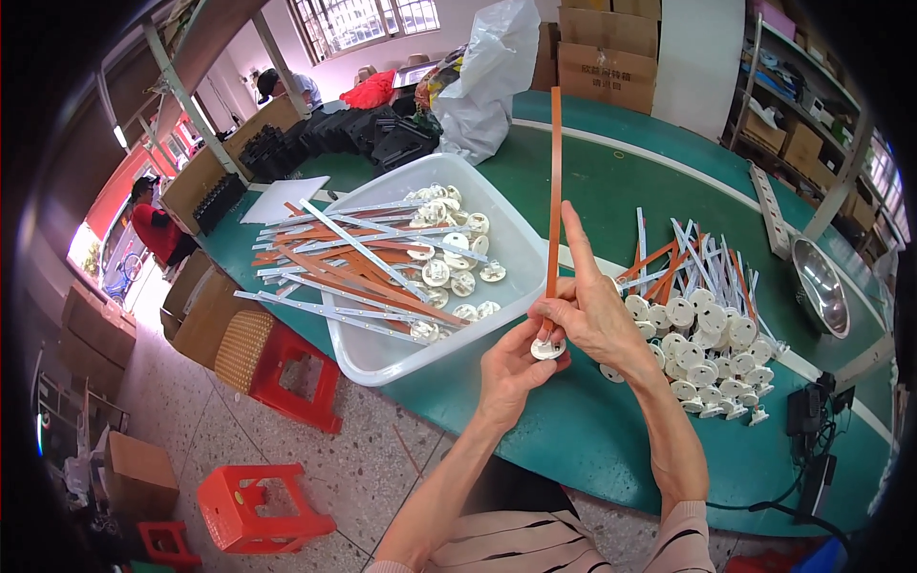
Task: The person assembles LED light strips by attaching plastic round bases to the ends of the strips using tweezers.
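My left hand (511,374) is closed around a small white round base (546,350), just in front of my body. A long, narrow orange-brown strip (555,191) rises nearly upright from that base. My right hand (597,320) pinches the strip's lower end between thumb and fingers, its index finger stretched upward beside the strip. To the left, a translucent white tub (368,372) holds many similar strips with white round bases, some strips jutting over its rim. On the right, a pile of white round bases (707,344) with strips lies on the green table (458,406).
A silver metal bowl (821,286) and black adapters with cables (812,411) sit at the right. Black parts (382,134) and a white plastic bag (487,86) are at the back. Red stools (253,506) stand on the floor, left. Two other people are farther off.
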A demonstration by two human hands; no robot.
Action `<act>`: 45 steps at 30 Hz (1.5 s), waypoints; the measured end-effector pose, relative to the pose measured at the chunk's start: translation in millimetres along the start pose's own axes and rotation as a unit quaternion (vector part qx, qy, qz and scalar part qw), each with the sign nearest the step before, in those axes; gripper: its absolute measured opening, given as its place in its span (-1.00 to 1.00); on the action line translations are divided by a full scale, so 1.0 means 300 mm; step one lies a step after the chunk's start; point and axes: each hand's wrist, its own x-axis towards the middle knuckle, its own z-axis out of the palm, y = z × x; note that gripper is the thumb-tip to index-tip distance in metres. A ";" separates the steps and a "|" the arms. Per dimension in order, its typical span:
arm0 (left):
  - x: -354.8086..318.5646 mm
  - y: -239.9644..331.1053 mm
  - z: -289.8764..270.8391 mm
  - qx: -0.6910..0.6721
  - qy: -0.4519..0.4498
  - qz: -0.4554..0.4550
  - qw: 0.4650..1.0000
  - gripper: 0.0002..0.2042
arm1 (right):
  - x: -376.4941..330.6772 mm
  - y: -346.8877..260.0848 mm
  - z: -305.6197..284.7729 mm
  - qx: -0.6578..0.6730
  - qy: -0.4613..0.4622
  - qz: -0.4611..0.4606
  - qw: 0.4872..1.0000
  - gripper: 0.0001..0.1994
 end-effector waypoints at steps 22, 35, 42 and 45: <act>0.006 0.023 -0.003 -0.096 0.030 -0.028 0.995 -0.53 | 0.021 0.068 0.003 0.027 0.028 -0.015 0.999 -0.90; 0.006 0.033 -0.009 -0.087 0.054 -0.047 0.994 -0.53 | 0.013 0.045 -0.011 0.038 -0.032 0.024 0.998 -0.89; 0.012 0.023 -0.018 -0.132 0.030 -0.049 0.990 -0.53 | 0.004 0.052 -0.008 0.043 -0.028 0.019 0.999 -0.80; 0.012 0.024 -0.021 -0.103 0.020 -0.057 0.993 -0.55 | 0.012 0.056 -0.006 0.053 -0.038 0.048 0.997 -0.81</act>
